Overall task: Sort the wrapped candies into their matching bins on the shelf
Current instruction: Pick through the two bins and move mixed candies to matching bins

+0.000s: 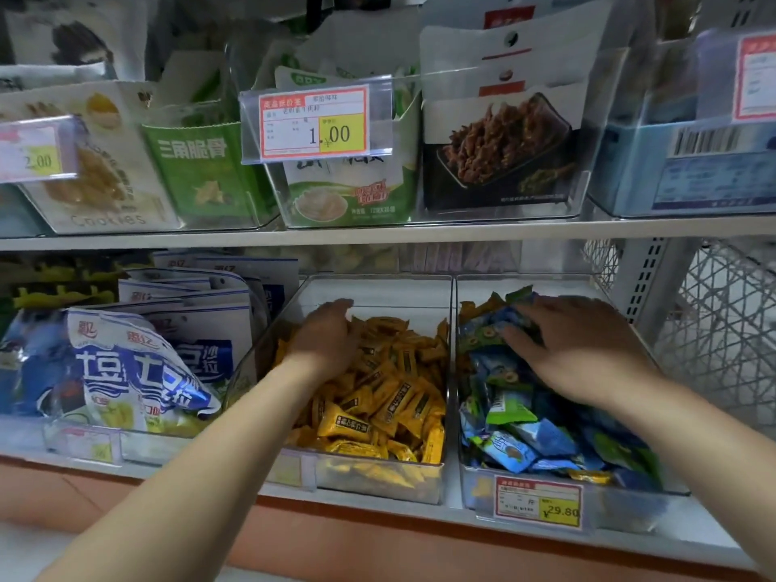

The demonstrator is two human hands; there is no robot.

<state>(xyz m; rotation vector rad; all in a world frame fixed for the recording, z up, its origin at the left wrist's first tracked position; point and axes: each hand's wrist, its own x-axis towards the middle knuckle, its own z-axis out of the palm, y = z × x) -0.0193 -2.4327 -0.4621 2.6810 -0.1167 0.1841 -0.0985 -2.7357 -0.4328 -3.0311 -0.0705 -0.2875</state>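
Observation:
Two clear plastic bins stand side by side on the lower shelf. The middle bin (378, 287) holds a heap of yellow wrapped candies (390, 401). The right bin (525, 283) holds blue and green wrapped candies (520, 438), with a few yellow ones (474, 308) at its far left corner and one near its front (592, 476). My left hand (327, 333) reaches into the far end of the yellow heap, fingers curled down among the wrappers; what it holds is hidden. My right hand (575, 342) lies spread, palm down, on the blue and green candies.
Large blue and white snack bags (138, 363) fill the bin to the left. The upper shelf (378, 233) carries clear bins of packaged snacks with price tags. A yellow and red price tag (539, 501) hangs on the right bin's front. A white wire mesh panel (722, 329) stands at right.

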